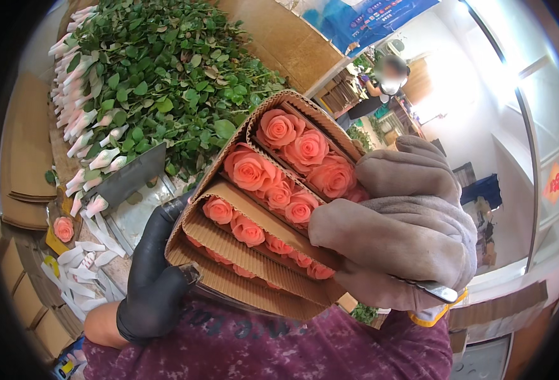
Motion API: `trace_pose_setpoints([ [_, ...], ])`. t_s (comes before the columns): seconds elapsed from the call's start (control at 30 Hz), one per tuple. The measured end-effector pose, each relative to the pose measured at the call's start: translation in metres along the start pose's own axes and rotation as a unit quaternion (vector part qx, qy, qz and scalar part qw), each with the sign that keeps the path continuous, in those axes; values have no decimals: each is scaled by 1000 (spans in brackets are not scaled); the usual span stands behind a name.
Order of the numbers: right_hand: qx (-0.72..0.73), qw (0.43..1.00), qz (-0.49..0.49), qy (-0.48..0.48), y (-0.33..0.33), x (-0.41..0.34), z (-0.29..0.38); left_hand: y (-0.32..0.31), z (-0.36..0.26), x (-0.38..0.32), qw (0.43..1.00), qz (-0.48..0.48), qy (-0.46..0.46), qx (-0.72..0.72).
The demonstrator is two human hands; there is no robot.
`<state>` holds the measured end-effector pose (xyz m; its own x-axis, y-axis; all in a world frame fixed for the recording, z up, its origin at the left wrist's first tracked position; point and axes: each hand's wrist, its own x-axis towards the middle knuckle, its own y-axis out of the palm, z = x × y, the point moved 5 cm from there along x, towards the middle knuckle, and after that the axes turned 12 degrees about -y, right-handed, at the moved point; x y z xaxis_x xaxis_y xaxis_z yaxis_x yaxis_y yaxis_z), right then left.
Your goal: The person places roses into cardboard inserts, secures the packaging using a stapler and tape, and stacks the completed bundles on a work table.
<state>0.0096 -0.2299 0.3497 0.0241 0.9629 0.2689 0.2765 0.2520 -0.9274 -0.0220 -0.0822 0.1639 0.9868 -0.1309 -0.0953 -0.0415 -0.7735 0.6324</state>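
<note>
A bundle of coral-pink roses (251,171) is held in front of my chest, blooms towards me. Corrugated cardboard (270,273) wraps the bundle and separates its rows. My left hand (158,273), in a black glove with worn fingertips, grips the wrap's left edge, the thumb on the near side. On the right, my right hand (398,228) wears a thick grey-brown glove; its fingers curl over the bundle's right side and cover some blooms. A shiny metal piece (436,290) shows at the lower edge of that glove; what it belongs to is hidden.
Leafy rose stems (165,80) with white-sleeved heads (75,114) are heaped at upper left. Near them are an upright metal plate (127,175), loose white sleeves (85,275), one rose (64,229) and cardboard sheets (28,142). Another person (384,90) stands at the back.
</note>
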Motion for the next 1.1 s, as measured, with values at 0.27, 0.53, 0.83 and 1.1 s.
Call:
trace_pose_setpoints([
  [0.27,-6,1000,5,-9,0,0,0,1,0,-1,1000,-11,-9,-9],
  [0.53,-20,1000,-9,4,-1,-1,1,2,-2,-2,1000,-11,-21,-15],
  [0.83,-13,1000,1,10,-4,1,1,4,-1,-2,999,1,-13,-34],
  [1.1,-38,999,-18,-16,4,2,3,1,-2,-4,999,-24,-23,26],
])
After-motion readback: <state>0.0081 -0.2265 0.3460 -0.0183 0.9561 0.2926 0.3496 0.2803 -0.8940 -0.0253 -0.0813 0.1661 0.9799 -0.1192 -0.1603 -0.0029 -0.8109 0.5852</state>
